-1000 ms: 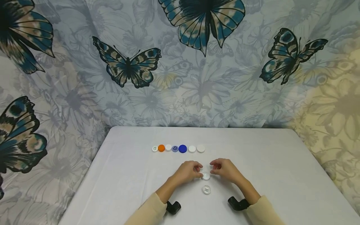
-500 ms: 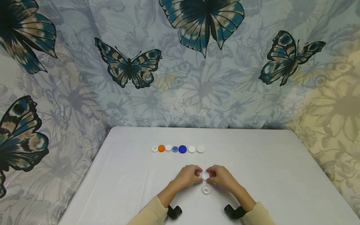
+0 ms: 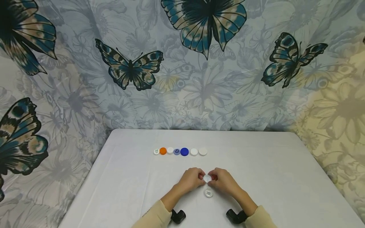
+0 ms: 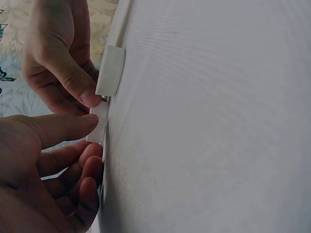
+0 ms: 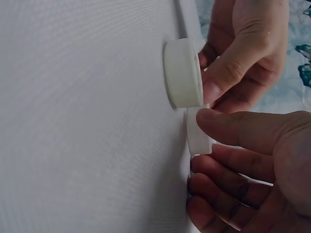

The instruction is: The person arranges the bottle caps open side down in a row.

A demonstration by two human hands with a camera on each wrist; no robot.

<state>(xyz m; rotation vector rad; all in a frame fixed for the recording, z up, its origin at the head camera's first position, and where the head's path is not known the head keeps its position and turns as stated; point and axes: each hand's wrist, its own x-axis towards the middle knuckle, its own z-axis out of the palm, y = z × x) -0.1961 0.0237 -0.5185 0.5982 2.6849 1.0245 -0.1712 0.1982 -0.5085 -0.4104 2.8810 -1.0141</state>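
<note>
Both hands meet at one white bottle cap (image 3: 207,178) close over the tabletop. My left hand (image 3: 190,180) pinches it from the left, with thumb and fingers at its rim. From the right, my right hand (image 3: 224,181) pinches the same cap the same way. The wrist views show its ridged side between thumbs and fingers. A second white cap (image 3: 208,193) lies on the table just nearer to the person, apart from the fingers; its side shows large in the right wrist view.
Farther back on the white table (image 3: 256,164) runs a row of several caps, among them an orange cap (image 3: 163,151), a dark blue cap (image 3: 184,152) and white ones. A butterfly-print cloth (image 3: 205,104) hangs behind the table.
One second ago the right hand was apart from the white cap and the left fingertips were at its edge. Since then both hands have closed in on it from either side.
</note>
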